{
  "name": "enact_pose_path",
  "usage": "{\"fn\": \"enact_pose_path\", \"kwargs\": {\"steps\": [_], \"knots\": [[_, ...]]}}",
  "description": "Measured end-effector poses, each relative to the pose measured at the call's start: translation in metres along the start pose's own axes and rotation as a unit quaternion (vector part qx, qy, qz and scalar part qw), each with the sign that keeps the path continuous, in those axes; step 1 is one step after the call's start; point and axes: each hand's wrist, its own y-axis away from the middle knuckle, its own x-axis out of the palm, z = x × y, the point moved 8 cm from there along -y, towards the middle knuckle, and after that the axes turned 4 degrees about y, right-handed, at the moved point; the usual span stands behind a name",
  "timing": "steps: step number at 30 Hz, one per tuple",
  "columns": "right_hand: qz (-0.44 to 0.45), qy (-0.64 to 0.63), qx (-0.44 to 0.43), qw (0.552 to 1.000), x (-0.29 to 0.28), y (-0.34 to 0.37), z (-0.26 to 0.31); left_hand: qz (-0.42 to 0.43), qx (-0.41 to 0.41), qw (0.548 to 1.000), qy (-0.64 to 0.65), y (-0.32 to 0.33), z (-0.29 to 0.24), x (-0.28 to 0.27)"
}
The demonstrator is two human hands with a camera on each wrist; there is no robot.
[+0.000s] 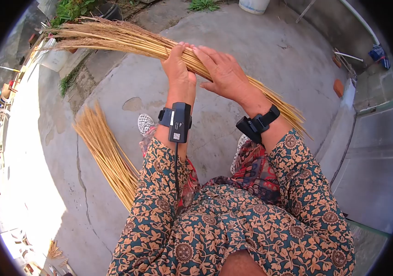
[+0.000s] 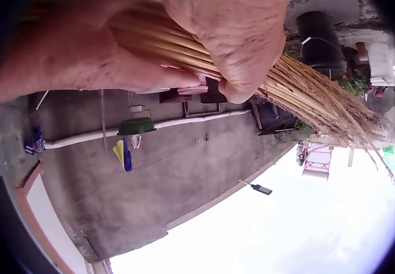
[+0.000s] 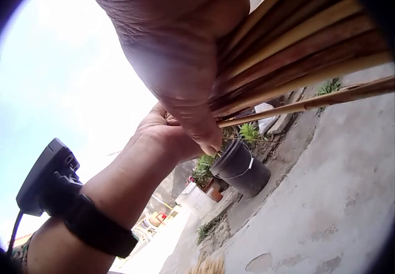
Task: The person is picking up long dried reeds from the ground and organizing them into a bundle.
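Observation:
Both hands hold a long bundle of dry broomcorn stalks (image 1: 136, 41) up in front of the body. Its feathery brown heads point left in the head view, and the bare stalk ends slant down to the right. My left hand (image 1: 178, 69) grips it near the middle, thumb on the near side in the left wrist view. Close beside it, my right hand (image 1: 224, 73) lays its fingers over the top, with the thumb (image 3: 200, 126) underneath in the right wrist view. A second bundle of stalks (image 1: 107, 154) lies on the ground by the left leg.
Grey concrete ground (image 1: 279, 60) spreads around the feet, with a crack on the left. A dark bucket (image 3: 244, 169) and a white tub (image 3: 194, 200) stand by plants. A white bucket (image 1: 254, 4) is at the far edge; a brick (image 1: 338, 88) lies by the right wall.

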Motion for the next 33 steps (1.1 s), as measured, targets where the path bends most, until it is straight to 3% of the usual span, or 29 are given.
{"fn": "enact_pose_path", "kwargs": {"steps": [4, 5, 6, 7, 11, 14, 18, 21, 27, 33], "knots": [[-0.038, -0.061, 0.030, 0.997, -0.034, 0.007, 0.008, -0.001, 0.055, 0.998, -0.022, -0.004, -0.023, 0.002], [0.045, -0.255, 0.157, 0.953, -0.017, 0.013, -0.005, 0.002, 0.075, 0.997, -0.030, -0.003, -0.030, 0.004], [0.126, -0.433, 0.276, 0.849, 0.005, 0.025, -0.009, 0.005, 0.094, 0.995, -0.034, -0.003, -0.036, 0.007], [0.199, -0.585, 0.377, 0.690, 0.025, 0.042, 0.000, 0.009, 0.113, 0.993, -0.038, -0.001, -0.042, 0.011], [0.082, -0.771, 0.500, 0.387, 0.064, 0.064, 0.017, 0.034, 0.164, 0.985, -0.042, 0.009, -0.061, 0.026], [0.007, -0.846, 0.489, 0.215, 0.074, 0.056, 0.005, 0.085, 0.161, 0.981, -0.063, 0.019, -0.062, 0.044], [-0.181, -0.810, 0.519, 0.204, 0.067, 0.048, -0.013, 0.160, 0.084, 0.982, -0.047, 0.035, -0.050, 0.077], [-0.272, -0.827, 0.451, 0.194, 0.053, 0.031, -0.037, 0.181, 0.053, 0.982, 0.004, 0.043, -0.045, 0.086], [-0.349, -0.830, 0.382, 0.209, 0.030, 0.015, -0.070, 0.189, -0.007, 0.980, 0.068, 0.043, -0.028, 0.086], [-0.418, -0.800, 0.377, 0.208, 0.014, 0.023, -0.100, 0.245, -0.062, 0.965, 0.067, 0.061, -0.004, 0.095]]}}
